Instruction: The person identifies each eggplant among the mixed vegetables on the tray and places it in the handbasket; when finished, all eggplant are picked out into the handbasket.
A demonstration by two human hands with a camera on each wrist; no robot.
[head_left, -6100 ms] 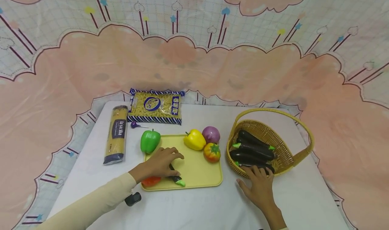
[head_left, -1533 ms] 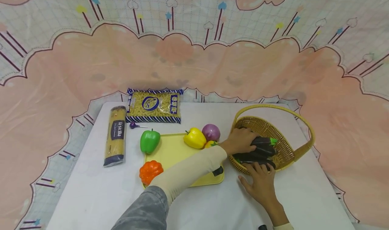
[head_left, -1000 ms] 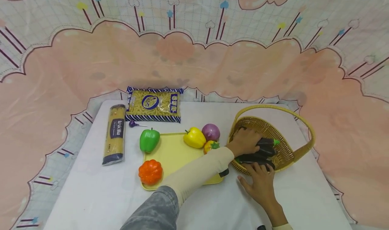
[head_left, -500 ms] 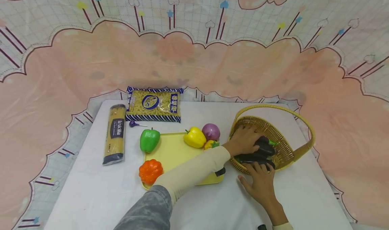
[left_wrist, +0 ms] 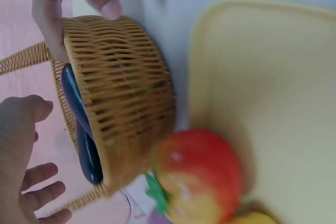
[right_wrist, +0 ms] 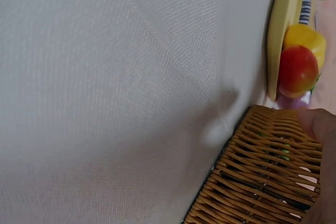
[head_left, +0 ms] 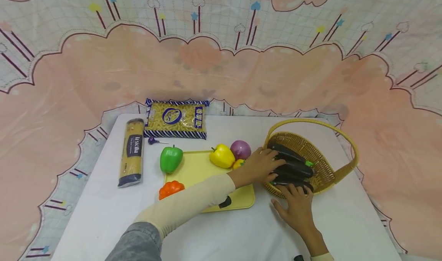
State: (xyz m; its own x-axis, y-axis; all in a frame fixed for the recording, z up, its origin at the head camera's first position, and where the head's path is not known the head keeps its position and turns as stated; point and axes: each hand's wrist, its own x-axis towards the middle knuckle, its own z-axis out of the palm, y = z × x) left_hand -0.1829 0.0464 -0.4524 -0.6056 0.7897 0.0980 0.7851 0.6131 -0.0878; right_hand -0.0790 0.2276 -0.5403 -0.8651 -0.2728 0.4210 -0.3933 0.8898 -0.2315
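My left hand point(head_left: 257, 167) hovers at the left rim of the wicker basket point(head_left: 315, 150), fingers spread and holding nothing. The left wrist view shows that hand point(left_wrist: 26, 150) apart from the basket's opening. Several dark eggplants point(head_left: 293, 168) with green stems lie side by side inside the basket. My right hand point(head_left: 297, 209) holds the near rim: its fingers reach over into the basket, and its thumb lies on the outside, as the left wrist view shows. In the right wrist view, only part of the right hand point(right_wrist: 325, 145) appears, against the wicker wall.
A yellow tray point(head_left: 197, 169) sits left of the basket, under my left arm. Around its edges are a green bell pepper point(head_left: 171, 159), an orange ribbed vegetable point(head_left: 170, 189), a yellow pepper point(head_left: 222, 156) and a purple onion point(head_left: 240, 150). Pasta bags point(head_left: 176, 119) and a lollipop point(head_left: 152, 140) lie behind.
My left hand went from the small eggplant on the tray into the basket, then drew back leftward, off the eggplants. That eggplant is gone from the tray's front. My right hand stays at the rim.
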